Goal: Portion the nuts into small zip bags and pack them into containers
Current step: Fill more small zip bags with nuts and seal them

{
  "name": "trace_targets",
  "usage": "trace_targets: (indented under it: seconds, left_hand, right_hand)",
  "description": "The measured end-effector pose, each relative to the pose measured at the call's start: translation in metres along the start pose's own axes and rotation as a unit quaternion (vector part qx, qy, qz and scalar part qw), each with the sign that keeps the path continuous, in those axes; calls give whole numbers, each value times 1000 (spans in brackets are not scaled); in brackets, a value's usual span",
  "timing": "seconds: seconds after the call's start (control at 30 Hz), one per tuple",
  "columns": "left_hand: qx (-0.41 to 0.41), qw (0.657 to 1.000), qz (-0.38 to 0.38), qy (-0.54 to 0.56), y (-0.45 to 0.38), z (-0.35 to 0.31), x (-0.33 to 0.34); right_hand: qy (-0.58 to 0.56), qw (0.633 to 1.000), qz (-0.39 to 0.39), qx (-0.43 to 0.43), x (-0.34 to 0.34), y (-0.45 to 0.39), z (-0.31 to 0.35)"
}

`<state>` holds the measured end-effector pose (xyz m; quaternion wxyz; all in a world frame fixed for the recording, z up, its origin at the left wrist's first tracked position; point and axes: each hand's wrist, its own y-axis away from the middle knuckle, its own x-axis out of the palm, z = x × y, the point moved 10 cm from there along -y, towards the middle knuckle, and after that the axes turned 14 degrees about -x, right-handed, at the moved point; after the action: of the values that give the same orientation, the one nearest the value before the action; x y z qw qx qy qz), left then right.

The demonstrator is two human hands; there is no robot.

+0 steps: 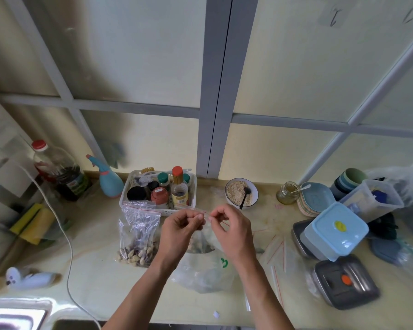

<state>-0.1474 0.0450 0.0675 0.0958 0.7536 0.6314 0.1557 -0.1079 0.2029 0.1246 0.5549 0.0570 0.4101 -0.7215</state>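
Nearest, on the counter (pixel 110 289): a crumpled clear plastic bag (pixel 202 272), with loose empty zip bags (pixel 278 256) just right of it. Above that bag, held off the counter: a small zip bag (pixel 206 236) with nuts in its bottom, top edge pinched by left hand (pixel 180 228) and right hand (pixel 228 226), fingers curled on the seal. To the left, upright: a second zip bag of nuts (pixel 137 234). At right, stacked: a steel container (pixel 345 281) and a blue-lidded container (pixel 335 231). Farther back: white basket of bottles (pixel 159 191), bowl of grain (pixel 241 192).
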Motion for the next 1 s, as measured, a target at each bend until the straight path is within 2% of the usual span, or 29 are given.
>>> trace_targets:
  seconds: [0.2,0.37,0.6,0.73,0.87,1.0]
  left_hand:
    - [3,1000,6,-15,4,1,1]
    - [3,999,10,-30,3,7,1]
    - [6,999,2,-44,6,5,1]
    - [10,999,7,-41,8,3,2]
    - [18,998,15,-52,10,1,4]
    - [28,995,12,-94,12,0,6]
  right_hand:
    - [-52,997,28,49,7,7,-8]
    - [-12,996,36,83,3,10,-9]
    - [66,995,69,6,6,6,6]
    - [9,997,78,-10,11,6,8]
    - [-34,997,68,33,18,10,-3]
    - [-97,984,60,136,23,19,-23]
